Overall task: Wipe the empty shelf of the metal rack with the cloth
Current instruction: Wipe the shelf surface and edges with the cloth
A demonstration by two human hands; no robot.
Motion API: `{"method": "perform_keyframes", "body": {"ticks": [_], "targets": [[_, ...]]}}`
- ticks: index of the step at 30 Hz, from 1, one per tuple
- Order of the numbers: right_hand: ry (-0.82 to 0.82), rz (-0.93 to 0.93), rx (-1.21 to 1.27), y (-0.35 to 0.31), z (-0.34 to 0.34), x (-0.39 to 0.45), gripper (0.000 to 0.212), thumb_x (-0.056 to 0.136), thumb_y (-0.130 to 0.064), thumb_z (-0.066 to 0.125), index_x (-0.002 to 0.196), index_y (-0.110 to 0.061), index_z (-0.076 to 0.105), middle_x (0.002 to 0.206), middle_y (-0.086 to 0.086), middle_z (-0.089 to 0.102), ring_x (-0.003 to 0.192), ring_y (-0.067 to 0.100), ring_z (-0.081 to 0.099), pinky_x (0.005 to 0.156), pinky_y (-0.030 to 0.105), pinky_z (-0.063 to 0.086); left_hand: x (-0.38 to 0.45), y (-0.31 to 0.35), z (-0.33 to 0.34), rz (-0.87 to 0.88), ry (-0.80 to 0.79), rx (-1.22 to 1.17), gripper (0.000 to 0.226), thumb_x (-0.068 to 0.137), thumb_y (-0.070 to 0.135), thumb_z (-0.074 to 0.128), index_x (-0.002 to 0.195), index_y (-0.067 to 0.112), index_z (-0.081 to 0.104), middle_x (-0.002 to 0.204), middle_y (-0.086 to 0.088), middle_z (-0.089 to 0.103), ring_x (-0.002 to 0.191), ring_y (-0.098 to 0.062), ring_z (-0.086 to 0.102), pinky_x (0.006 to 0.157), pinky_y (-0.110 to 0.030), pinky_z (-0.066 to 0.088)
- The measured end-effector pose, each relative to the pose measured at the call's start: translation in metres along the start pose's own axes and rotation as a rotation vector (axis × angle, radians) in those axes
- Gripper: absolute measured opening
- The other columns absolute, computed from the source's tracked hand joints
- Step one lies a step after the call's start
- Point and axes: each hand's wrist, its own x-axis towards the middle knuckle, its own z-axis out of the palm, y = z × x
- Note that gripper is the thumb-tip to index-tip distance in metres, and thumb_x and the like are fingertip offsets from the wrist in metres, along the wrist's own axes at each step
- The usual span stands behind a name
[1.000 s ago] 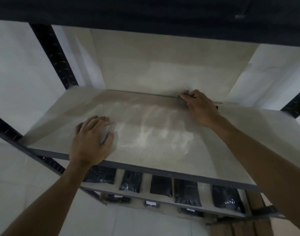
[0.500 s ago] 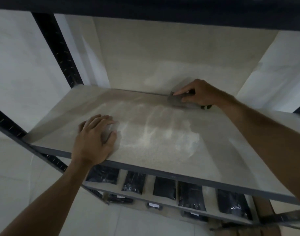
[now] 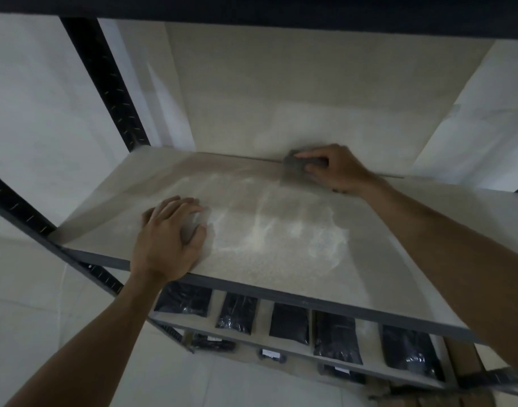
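Note:
The empty shelf (image 3: 281,259) is a pale board in a dark metal frame, with whitish smears across its middle. At its back edge, my right hand (image 3: 337,168) presses a small grey cloth (image 3: 293,167) flat against the board; part of the cloth pokes out left of the fingers. My left hand (image 3: 169,239) lies palm down near the front left edge, fingers together, holding nothing.
A black perforated upright (image 3: 104,83) stands at the back left, another rail (image 3: 19,212) runs along the left side. The shelf above (image 3: 251,10) hangs close overhead. The lower shelf carries several black packets (image 3: 287,321). White walls surround the rack.
My right hand has slid the cloth leftward along the back edge, and the cloth now shows more. The left hand has stayed put. The view has shifted slightly.

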Motion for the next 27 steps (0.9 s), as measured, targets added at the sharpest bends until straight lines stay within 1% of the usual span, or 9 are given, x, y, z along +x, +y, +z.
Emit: {"method": "perform_keyframes", "body": {"ticks": [2,6,8,10,13,18,20,23,27], "targets": [[0.006,0.010,-0.003,-0.005,0.014,-0.012,0.036,0.095,-0.016,0.064,0.127,-0.031,0.071,0.129,-0.008,0.069,0.119,0.009,0.063,0.099,0.016,0.048,0.000,-0.001,0.000,-0.003,-0.001,0.000,0.042,0.091,0.050,0.049,0.123,0.027,0.063,0.138,0.004,0.060,0.135,-0.020,0.048,0.114,-0.043,0.030],[-0.221,-0.068,0.035,-0.017,0.013,-0.019,0.033,0.094,-0.022,0.070,0.122,-0.040,0.072,0.122,-0.021,0.068,0.108,-0.014,0.061,0.090,0.001,0.044,0.001,-0.001,0.002,-0.003,-0.008,0.014,0.040,0.092,0.047,0.052,0.125,0.027,0.063,0.138,0.005,0.060,0.136,-0.018,0.047,0.113,-0.040,0.029],[-0.135,-0.077,0.038,-0.017,0.004,-0.014,0.033,0.095,-0.020,0.069,0.125,-0.035,0.071,0.121,-0.022,0.066,0.105,-0.021,0.058,0.093,0.004,0.046,0.001,-0.001,0.002,-0.001,-0.009,0.015,0.040,0.092,0.047,0.051,0.125,0.027,0.063,0.138,0.004,0.060,0.136,-0.018,0.047,0.113,-0.041,0.029],[0.015,-0.028,0.011,-0.012,0.001,-0.013,0.035,0.096,-0.017,0.065,0.128,-0.029,0.070,0.128,-0.012,0.067,0.113,-0.007,0.061,0.101,0.017,0.049,0.001,-0.001,0.001,-0.004,-0.002,0.008,0.041,0.092,0.048,0.051,0.124,0.026,0.063,0.138,0.004,0.061,0.135,-0.019,0.047,0.112,-0.041,0.029],[0.036,0.013,-0.071,-0.011,0.009,-0.026,0.034,0.098,-0.020,0.064,0.131,-0.028,0.068,0.133,-0.002,0.067,0.123,0.016,0.062,0.104,0.032,0.048,0.000,0.002,0.000,0.000,0.003,0.002,0.041,0.091,0.047,0.050,0.123,0.025,0.063,0.137,0.004,0.061,0.135,-0.020,0.048,0.112,-0.042,0.030],[-0.158,-0.145,0.121,-0.025,0.024,-0.065,0.035,0.096,-0.018,0.069,0.129,-0.027,0.070,0.128,-0.012,0.069,0.117,-0.001,0.064,0.100,0.016,0.050,-0.001,0.004,-0.002,-0.006,-0.009,-0.001,0.043,0.090,0.044,0.050,0.124,0.023,0.063,0.137,0.003,0.061,0.136,-0.021,0.047,0.112,-0.042,0.029],[-0.141,-0.157,0.138,-0.025,0.016,-0.060,0.035,0.096,-0.017,0.069,0.129,-0.027,0.069,0.127,-0.017,0.068,0.118,-0.003,0.063,0.100,0.012,0.048,0.000,0.004,-0.002,-0.002,-0.019,0.010,0.044,0.090,0.045,0.049,0.125,0.022,0.063,0.138,0.002,0.061,0.136,-0.022,0.047,0.112,-0.042,0.028],[0.074,-0.053,0.041,-0.013,-0.003,-0.034,0.034,0.097,-0.023,0.067,0.130,-0.029,0.068,0.131,-0.008,0.067,0.122,0.007,0.062,0.104,0.016,0.046,0.000,0.005,-0.002,0.000,-0.014,0.005,0.043,0.091,0.045,0.049,0.125,0.022,0.064,0.137,0.003,0.061,0.136,-0.022,0.047,0.113,-0.043,0.028],[0.028,-0.015,-0.227,-0.010,0.012,-0.040,0.037,0.101,-0.027,0.060,0.138,-0.025,0.062,0.138,0.002,0.064,0.125,0.025,0.059,0.107,0.033,0.044,0.000,0.006,-0.002,0.005,-0.015,0.000,0.044,0.091,0.045,0.047,0.126,0.022,0.063,0.138,0.002,0.060,0.137,-0.022,0.046,0.113,-0.045,0.029]]}}
